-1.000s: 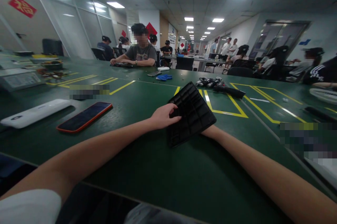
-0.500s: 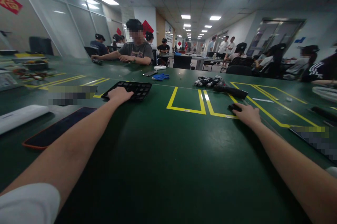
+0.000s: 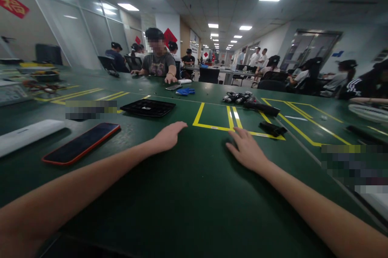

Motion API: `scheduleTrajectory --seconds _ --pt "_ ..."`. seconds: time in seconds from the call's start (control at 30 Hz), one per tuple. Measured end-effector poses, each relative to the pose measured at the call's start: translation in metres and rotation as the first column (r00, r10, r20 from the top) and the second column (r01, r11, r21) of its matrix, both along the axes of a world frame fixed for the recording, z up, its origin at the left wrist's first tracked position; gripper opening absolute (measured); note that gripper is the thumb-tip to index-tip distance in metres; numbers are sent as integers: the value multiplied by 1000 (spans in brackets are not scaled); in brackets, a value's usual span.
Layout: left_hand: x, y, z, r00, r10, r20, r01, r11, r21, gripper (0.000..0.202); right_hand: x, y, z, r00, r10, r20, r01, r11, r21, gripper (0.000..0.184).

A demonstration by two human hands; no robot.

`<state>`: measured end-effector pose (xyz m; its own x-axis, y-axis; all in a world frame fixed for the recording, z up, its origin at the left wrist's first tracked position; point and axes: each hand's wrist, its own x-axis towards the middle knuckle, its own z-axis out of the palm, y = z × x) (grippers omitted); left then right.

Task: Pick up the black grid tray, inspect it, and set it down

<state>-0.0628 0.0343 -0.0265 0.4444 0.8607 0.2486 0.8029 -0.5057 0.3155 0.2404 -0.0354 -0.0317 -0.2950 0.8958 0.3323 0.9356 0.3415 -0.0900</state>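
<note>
My left hand (image 3: pixel 169 136) hovers over the green table (image 3: pixel 194 193), fingers stretched to the right and holding nothing. A shallow black tray with compartments (image 3: pixel 148 108) lies just beyond it to the left, with a small pale piece inside. My right hand (image 3: pixel 247 149) is spread palm down near the yellow tape outline (image 3: pixel 212 127), and it is empty. A small black object (image 3: pixel 273 129), whose kind I cannot make out, rests on the tape to the right of that hand.
An orange-edged phone (image 3: pixel 83 143) and a long white case (image 3: pixel 30 135) lie at left. Farther back are a blue glove (image 3: pixel 185 91), bundled dark cables (image 3: pixel 238 97) and a long black object (image 3: pixel 261 108). Across the table sits a person (image 3: pixel 159 62) with one arm reaching forward.
My left hand has left the black tray and moved right. My right hand has let go of the small black object and moved left. The person opposite has shifted their arms.
</note>
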Motion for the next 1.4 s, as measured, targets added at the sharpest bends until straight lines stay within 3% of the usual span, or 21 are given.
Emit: scheduleTrajectory --seconds 0.07,0.17,0.3,0.4,0.53,0.6,0.67,0.77,0.87,0.93,1.0,1.17,1.27,1.33,1.4 --pt "4 -9 -2 997 -71 -32 69 996 -56 46 -23 -23 3 983 185 -16 -185 975 -119 54" --pt "6 -13 3 996 -68 -58 67 997 -32 39 -38 -41 7 964 260 -50 -265 948 -176 54" --pt "20 -34 12 991 -81 -104 91 991 99 38 -23 -22 9 965 242 -101 -245 969 -17 46" --pt "39 -66 15 953 -281 -114 285 958 22 36 10 9 7 998 41 -41 -30 974 226 43" --pt "60 -103 19 859 -503 -92 498 864 -79 36 65 43 1 937 -348 -32 332 858 391 48" --pt "64 -109 20 832 -548 -93 542 837 -80 34 87 53 -2 856 -509 -88 502 780 375 55" --pt "65 -108 21 822 -561 -102 557 828 -67 32 102 59 -4 763 -640 -95 644 738 199 60" --pt "58 -91 22 884 -447 -139 452 892 6 27 110 63 -4 720 -693 21 693 719 -55 60" --pt "42 -63 23 982 -105 -156 118 990 80 26 109 62 -3 733 -678 62 681 729 -71 57" --pt "29 -43 23 979 138 -153 -126 988 85 28 107 61 -2 738 -673 56 675 735 -61 55" --pt "17 -29 22 953 261 -153 -255 965 58 26 107 60 -2 742 -669 48 670 739 -67 54" --pt "6 -23 20 984 167 -67 -169 986 -15 14 106 59 0 744 -667 22 663 736 -137 55" --pt "4 -21 25 989 117 90 -105 987 -123 12 105 57 1 747 -665 20 660 736 -151 55" --pt "-3 -13 33 927 201 318 -111 954 -279 7 105 57 1 752 -659 21 654 741 -152 55" --pt "-18 1 44 790 348 505 -152 909 -389 6 105 58 1 755 -655 23 650 744 -153 55"
